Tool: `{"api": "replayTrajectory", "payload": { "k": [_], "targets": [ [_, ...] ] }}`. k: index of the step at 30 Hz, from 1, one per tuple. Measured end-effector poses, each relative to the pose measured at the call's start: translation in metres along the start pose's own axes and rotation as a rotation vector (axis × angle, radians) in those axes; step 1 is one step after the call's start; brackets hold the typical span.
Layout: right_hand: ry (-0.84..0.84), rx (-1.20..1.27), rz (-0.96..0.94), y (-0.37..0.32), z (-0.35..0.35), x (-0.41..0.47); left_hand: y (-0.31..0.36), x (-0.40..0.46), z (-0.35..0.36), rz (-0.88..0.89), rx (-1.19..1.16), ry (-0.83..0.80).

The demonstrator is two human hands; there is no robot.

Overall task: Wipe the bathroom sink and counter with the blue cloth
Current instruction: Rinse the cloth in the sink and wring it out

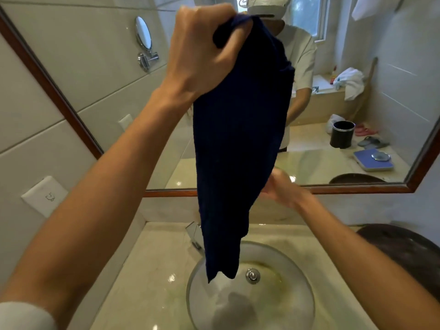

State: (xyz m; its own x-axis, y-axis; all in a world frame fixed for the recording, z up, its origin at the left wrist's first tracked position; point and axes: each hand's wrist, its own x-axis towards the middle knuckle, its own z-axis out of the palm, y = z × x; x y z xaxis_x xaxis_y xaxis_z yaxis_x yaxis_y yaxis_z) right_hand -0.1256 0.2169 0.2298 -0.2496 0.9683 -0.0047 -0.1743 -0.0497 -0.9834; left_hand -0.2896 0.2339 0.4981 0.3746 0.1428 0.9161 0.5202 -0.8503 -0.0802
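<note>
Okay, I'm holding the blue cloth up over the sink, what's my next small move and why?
Probably lower the blue cloth into the glass sink bowl: the left hand grips its top, the right hand holds its side, and it hangs without touching any surface.

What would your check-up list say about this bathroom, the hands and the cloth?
Surface: glossy beige marble counter, looks damp.
Job's things: dark blue cloth hanging above round glass sink; chrome drain plug at its centre.
Clutter: dark round object on the counter's right side.
Hands: left hand grips cloth top; right hand pinches its lower edge.
Cables: nothing seen.
Surroundings: wood-framed mirror, chrome faucet, white wall plate.
</note>
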Motion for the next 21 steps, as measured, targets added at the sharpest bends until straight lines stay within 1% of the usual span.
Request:
{"api": "replayTrajectory", "payload": {
  "k": [2,4,6,8,11,15,17,20,21],
  "targets": [
    [-0.103,-0.097,0.111,0.044,0.007,0.005,-0.008,0.011,-0.003,0.028,0.036,0.067],
    [-0.188,-0.188,0.196,0.085,0.013,0.007,-0.018,0.019,-0.006,0.020,0.037,0.130],
    [-0.187,-0.266,0.279,0.114,0.016,0.008,-0.027,0.024,-0.008,-0.013,0.022,0.152],
    [-0.161,-0.293,0.338,0.138,0.015,0.009,-0.034,0.027,-0.009,-0.037,0.016,0.162],
    [-0.107,-0.453,0.397,0.159,0.007,0.005,-0.037,0.030,-0.011,-0.051,0.012,0.141],
    [-0.086,-0.656,0.433,0.171,-0.019,0.000,-0.033,0.029,-0.011,-0.075,0.034,0.039],
    [-0.138,-0.727,0.471,0.166,-0.033,-0.004,-0.031,0.027,-0.010,-0.076,0.002,0.039],
    [-0.268,-0.700,0.584,0.141,-0.043,-0.019,-0.029,0.031,-0.012,-0.073,-0.015,0.068],
    [-0.281,-0.664,0.603,0.133,-0.043,-0.020,-0.028,0.036,-0.013,-0.079,-0.006,0.075]
  ]
}}
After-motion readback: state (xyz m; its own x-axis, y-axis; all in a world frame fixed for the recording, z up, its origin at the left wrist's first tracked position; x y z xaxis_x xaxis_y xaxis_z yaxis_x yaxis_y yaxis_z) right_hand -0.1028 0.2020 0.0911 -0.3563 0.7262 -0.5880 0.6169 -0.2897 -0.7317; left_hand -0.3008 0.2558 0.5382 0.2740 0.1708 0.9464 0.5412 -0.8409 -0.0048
